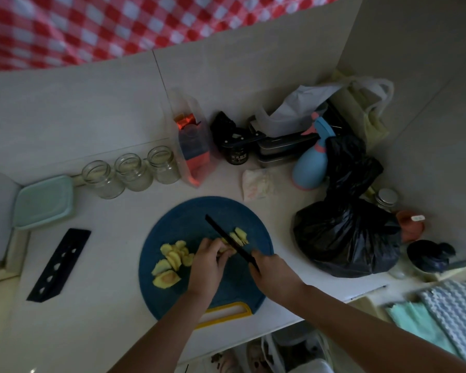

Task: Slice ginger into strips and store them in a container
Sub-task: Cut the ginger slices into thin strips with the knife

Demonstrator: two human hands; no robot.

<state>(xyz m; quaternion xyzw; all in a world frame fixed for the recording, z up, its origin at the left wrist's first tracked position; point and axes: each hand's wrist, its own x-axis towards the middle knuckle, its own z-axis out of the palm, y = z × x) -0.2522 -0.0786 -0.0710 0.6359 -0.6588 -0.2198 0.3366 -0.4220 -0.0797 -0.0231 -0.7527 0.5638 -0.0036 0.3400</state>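
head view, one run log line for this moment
step: slicing | left hand: holds yellow ginger piece on round blue cutting board | right hand: grips black knife | cut ginger slices: board's left side

The right hand [274, 275] hides the knife [228, 237] handle; fingers [223, 253] of the left hand [209, 262] half cover a ginger piece [227, 248].
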